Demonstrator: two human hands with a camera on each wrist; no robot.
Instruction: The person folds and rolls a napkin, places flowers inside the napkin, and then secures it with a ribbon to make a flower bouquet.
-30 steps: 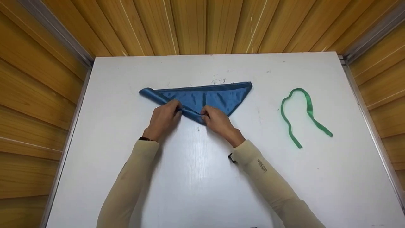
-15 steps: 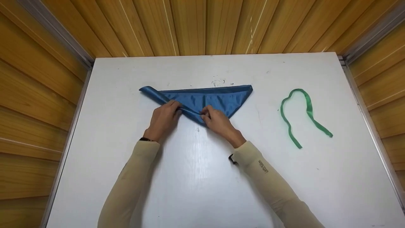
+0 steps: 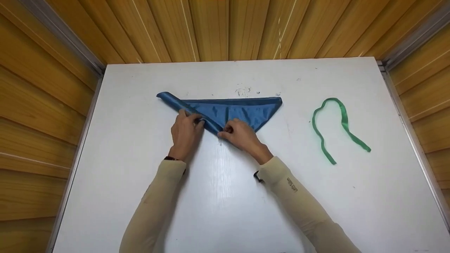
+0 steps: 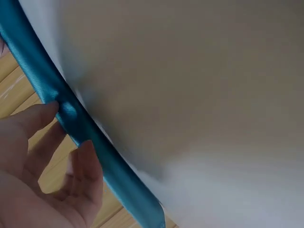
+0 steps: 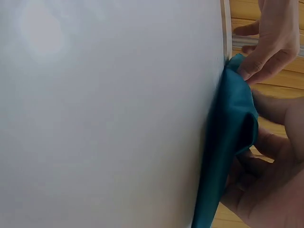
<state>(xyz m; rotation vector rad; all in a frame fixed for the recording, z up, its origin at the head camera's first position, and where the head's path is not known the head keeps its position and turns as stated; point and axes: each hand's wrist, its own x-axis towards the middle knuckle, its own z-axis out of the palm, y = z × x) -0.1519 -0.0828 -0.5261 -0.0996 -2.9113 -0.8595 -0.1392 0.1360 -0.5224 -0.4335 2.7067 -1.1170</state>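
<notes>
Blue cloth was set on the worktop | its rolled edge was slanted from far left to near right | mid-roll was pinched by left grip, nearer end by right grip

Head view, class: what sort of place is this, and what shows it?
Probably a work booth: wood-patterned panels surround a white table on three sides, and the tabletop bears a blue cloth and green ribbon.

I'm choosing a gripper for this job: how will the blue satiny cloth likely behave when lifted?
The blue satiny cloth is probably floppy, given its creases and folds. Its sheen suggests it may be slippery. The rolled edge shows no fastening, so it might unroll.
</notes>
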